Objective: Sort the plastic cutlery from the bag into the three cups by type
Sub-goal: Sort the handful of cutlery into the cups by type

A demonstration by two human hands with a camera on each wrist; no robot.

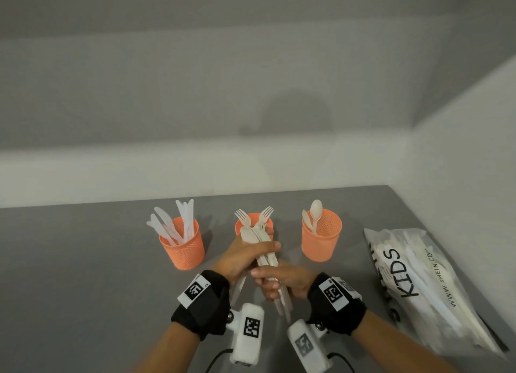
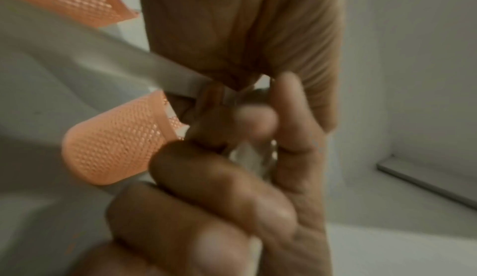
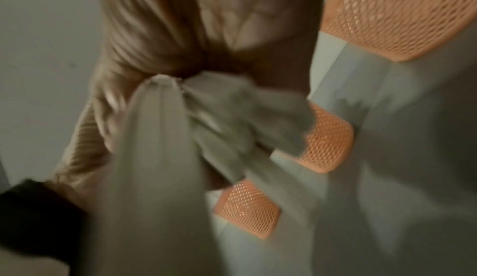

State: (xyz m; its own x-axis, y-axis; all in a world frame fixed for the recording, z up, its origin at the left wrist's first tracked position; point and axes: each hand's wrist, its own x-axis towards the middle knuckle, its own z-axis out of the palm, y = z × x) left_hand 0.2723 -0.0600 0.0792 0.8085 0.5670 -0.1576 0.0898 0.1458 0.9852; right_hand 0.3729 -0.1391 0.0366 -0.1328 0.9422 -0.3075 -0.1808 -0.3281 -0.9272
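Low centre of frame: left hand (image 1: 242,257) and right hand (image 1: 284,282) both grip a bundle of white plastic cutlery (image 1: 261,243) over grey counter (image 1: 83,261). Behind: three orange mesh cups (image 1: 183,251). White printed plastic bag (image 1: 424,283) lower right.

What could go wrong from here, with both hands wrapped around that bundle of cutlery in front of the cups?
1. The bundle looks mixed, with spoon bowls and fork tines together, so a piece could land in the wrong cup.
2. The left hand and right hand grip it just in front of the fork cup; a careless pull might knock that cup or let pieces slip onto the table.
3. Handles hang loose below the right hand and may drop.
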